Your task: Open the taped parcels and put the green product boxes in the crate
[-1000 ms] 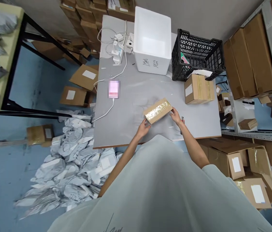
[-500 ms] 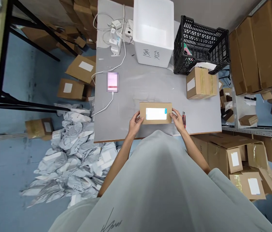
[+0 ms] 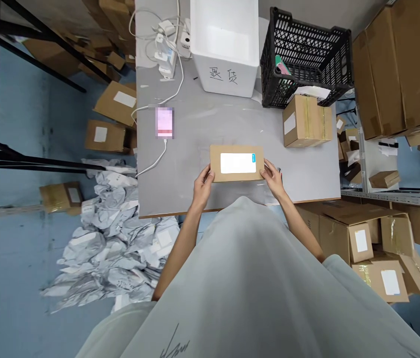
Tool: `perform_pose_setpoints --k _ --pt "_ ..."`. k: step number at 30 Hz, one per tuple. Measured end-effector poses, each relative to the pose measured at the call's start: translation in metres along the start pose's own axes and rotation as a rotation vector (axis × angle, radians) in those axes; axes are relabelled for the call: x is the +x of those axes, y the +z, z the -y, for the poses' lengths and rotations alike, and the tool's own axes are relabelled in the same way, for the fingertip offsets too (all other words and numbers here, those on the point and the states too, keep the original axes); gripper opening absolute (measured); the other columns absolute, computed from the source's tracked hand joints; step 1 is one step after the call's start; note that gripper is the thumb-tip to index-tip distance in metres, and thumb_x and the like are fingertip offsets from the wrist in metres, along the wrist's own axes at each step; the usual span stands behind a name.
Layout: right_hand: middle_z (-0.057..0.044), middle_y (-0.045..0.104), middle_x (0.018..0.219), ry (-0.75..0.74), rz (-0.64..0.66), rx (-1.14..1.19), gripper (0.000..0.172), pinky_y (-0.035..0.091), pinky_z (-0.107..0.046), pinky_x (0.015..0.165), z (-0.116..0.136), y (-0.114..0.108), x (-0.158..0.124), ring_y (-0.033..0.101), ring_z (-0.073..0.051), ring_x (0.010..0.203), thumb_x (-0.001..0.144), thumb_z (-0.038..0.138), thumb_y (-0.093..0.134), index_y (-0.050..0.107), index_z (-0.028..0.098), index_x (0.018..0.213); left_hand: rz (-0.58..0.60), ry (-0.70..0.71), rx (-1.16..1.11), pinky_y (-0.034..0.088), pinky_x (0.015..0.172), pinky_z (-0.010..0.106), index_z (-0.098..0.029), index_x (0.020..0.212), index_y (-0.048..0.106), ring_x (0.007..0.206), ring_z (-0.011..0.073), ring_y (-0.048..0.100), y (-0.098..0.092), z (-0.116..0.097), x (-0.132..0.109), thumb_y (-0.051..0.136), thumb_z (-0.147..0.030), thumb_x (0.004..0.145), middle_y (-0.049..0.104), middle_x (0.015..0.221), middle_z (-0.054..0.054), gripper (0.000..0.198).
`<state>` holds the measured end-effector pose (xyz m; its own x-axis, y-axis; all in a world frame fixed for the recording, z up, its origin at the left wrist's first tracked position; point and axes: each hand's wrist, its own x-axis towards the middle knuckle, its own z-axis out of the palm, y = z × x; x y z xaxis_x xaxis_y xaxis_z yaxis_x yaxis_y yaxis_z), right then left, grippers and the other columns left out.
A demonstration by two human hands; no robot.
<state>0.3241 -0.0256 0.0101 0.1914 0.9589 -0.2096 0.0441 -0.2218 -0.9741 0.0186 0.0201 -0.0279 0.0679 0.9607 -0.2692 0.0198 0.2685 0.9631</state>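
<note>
A small brown cardboard box (image 3: 215,164) with a white label and a blue mark on it is between my hands, over the front of the grey table (image 3: 202,119). My left hand (image 3: 203,184) grips its left end, thumb towards the near corner. Around its right end my right hand (image 3: 272,178) closes in the same way. A red and black cutter (image 3: 280,172) lies just beyond the right hand, mostly covered by it. The box's underside is hidden.
At the back stand a white foam bin (image 3: 228,79) and a black plastic crate (image 3: 269,84). A taped carton (image 3: 299,124) sits at the right. A phone (image 3: 164,122) with a white cable lies at the left. Grey parcels (image 3: 116,238) heap on the floor.
Both hands have moved the cardboard box slightly away from my body, and it looks a little larger. My right hand now covers more of the cutter. The whole view has shifted somewhat.
</note>
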Motion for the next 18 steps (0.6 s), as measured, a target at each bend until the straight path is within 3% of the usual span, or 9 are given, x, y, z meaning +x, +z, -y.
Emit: perform_pose_setpoints --k 6,11,14,18 --pt "-0.006 0.046 0.184 -0.025 0.024 0.024 0.095 0.036 -0.053 0.142 0.010 -0.010 -0.005 0.049 -0.033 0.167 0.091 0.081 0.080 0.058 0.034 0.171 -0.020 0.011 -0.019 0.047 0.134 0.053 -0.023 0.158 0.069 0.159 0.0360 0.059 0.012 -0.012 -0.004 0.076 -0.072 0.098 0.065 0.168 0.015 0.078" --pt "-0.009 0.042 0.186 0.005 0.045 0.022 0.109 0.038 -0.053 0.141 0.006 -0.018 -0.009 0.046 -0.034 0.170 0.086 0.077 0.087 0.047 0.032 0.178 -0.034 0.045 0.038 0.047 0.134 0.051 -0.023 0.153 0.073 0.158 0.0359 0.059 0.020 -0.026 -0.005 0.076 -0.074 0.098 0.068 0.163 0.015 0.075" --pt "-0.012 0.049 0.181 0.030 0.028 0.004 0.106 0.039 -0.056 0.140 0.002 -0.024 -0.010 0.045 -0.035 0.170 0.088 0.074 0.088 0.048 0.030 0.176 -0.042 0.066 0.055 0.049 0.133 0.050 -0.023 0.149 0.076 0.156 0.0357 0.061 0.023 -0.032 -0.005 0.073 -0.075 0.099 0.071 0.160 0.015 0.072" --pt "-0.010 0.064 0.169 0.032 0.021 -0.014 0.090 0.044 -0.056 0.136 -0.001 -0.031 -0.012 0.058 -0.035 0.160 0.090 0.071 0.085 0.061 0.031 0.167 -0.068 0.096 0.064 0.048 0.133 0.050 -0.024 0.147 0.077 0.154 0.0351 0.063 0.028 -0.031 -0.005 0.075 -0.073 0.099 0.073 0.157 0.013 0.068"
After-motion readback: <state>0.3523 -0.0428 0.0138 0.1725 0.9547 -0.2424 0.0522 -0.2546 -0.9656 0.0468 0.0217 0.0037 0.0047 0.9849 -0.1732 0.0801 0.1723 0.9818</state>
